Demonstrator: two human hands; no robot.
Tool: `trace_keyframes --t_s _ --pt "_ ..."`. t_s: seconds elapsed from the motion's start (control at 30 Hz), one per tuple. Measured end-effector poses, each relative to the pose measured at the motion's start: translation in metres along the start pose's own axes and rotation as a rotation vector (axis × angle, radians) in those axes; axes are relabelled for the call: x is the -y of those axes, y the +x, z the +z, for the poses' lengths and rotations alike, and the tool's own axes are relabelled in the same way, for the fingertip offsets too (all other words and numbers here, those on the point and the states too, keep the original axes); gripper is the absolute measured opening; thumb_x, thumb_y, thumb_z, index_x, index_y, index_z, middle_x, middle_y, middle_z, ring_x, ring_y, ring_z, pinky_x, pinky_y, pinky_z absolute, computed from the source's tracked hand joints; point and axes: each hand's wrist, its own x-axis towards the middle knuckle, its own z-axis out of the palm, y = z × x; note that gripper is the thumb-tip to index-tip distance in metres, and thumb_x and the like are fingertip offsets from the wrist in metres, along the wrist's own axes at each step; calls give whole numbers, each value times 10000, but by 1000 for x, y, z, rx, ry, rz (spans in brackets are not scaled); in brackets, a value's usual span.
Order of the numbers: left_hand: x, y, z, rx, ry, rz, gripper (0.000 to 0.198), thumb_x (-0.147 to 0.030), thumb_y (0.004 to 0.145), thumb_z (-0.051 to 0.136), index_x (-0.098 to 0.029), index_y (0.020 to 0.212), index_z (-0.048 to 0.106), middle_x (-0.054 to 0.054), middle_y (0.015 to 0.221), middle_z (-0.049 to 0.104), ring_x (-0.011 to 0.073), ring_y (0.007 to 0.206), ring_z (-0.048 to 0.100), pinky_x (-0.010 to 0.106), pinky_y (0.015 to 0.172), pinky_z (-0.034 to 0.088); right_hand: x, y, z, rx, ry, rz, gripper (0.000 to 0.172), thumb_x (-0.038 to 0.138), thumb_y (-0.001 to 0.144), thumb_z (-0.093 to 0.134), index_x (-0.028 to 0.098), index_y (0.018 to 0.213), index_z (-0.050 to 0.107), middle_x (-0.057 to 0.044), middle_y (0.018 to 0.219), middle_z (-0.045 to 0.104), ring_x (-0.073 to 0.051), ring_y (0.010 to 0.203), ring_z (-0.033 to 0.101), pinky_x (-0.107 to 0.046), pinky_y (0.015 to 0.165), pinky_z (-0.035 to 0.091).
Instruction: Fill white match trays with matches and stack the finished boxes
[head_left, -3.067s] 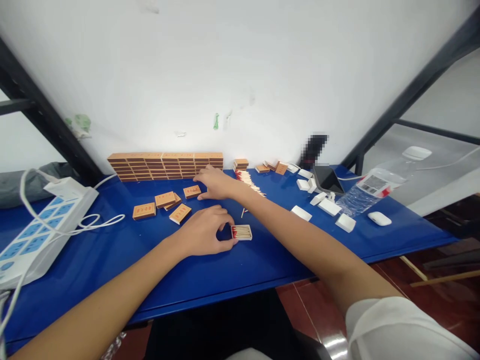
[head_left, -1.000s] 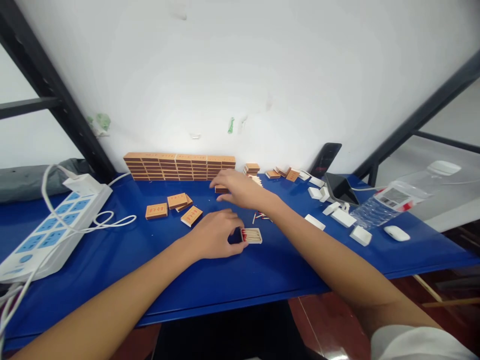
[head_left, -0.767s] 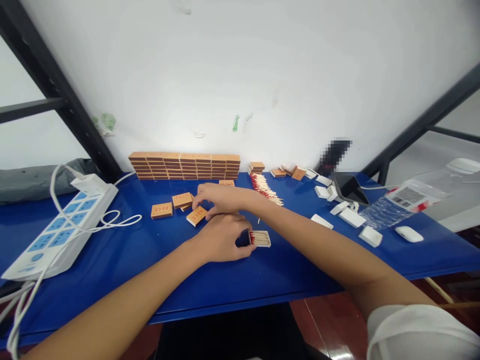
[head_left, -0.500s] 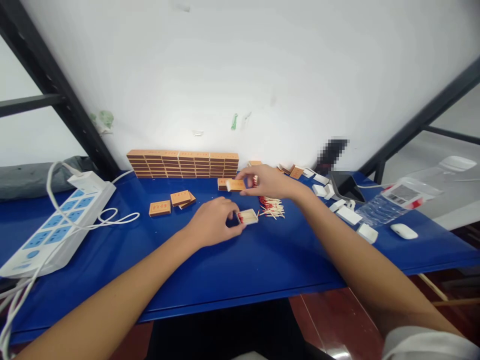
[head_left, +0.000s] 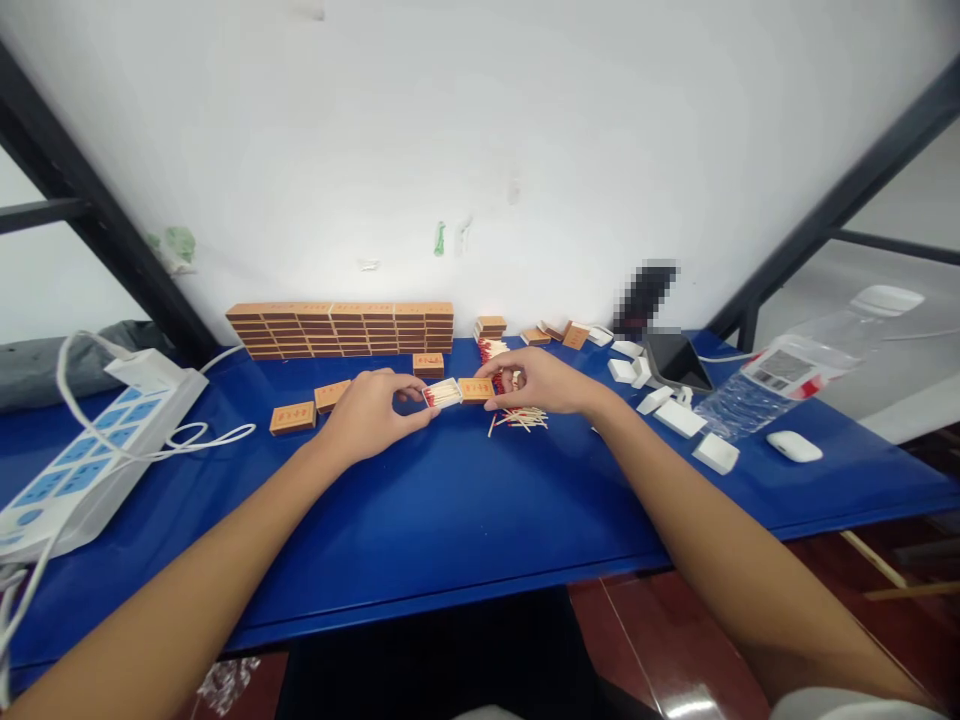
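My left hand (head_left: 369,412) pinches a white matchbox tray (head_left: 442,394) full of red-tipped matches, lifted just above the blue table (head_left: 465,510). My right hand (head_left: 541,381) pinches an orange matchbox sleeve (head_left: 476,389), whose end meets the tray's end. Loose matches (head_left: 521,417) lie on the table under my right hand. One orange matchbox (head_left: 428,364) lies just behind the tray. A long stack of orange matchboxes (head_left: 341,330) runs along the wall.
Two loose orange boxes (head_left: 292,416) lie left of my left hand. Empty white trays (head_left: 679,418) are scattered at the right, beside a tablet (head_left: 673,358), a plastic bag (head_left: 757,392) and a white mouse (head_left: 793,446). A power strip (head_left: 82,450) with cables sits at far left.
My right hand picked up an orange sleeve from the loose boxes and brought it to the middle. My left hand lifted the filled tray off the table, and the two ends have come together.
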Motion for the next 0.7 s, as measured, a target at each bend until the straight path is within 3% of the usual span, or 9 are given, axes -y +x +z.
trace_keyframes --t_s 0.27,0.7 --pt "-2 0 -1 12 -13 17 270 -451 861 765 -241 1019 828 24 926 812 220 856 721 321 769 520 2 -3 2 -45 49 -55 451 370 774 891 196 1179 793 22 718 625 -146 651 553 -309 627 436" --pt "8 2 -2 23 -168 -23 343 -484 830 801 -239 1069 824 32 955 826 216 836 744 316 755 566 -7 4 13 -30 267 -7 548 366 725 917 165 1211 762 -7 797 697 -140 668 622 -302 623 517"
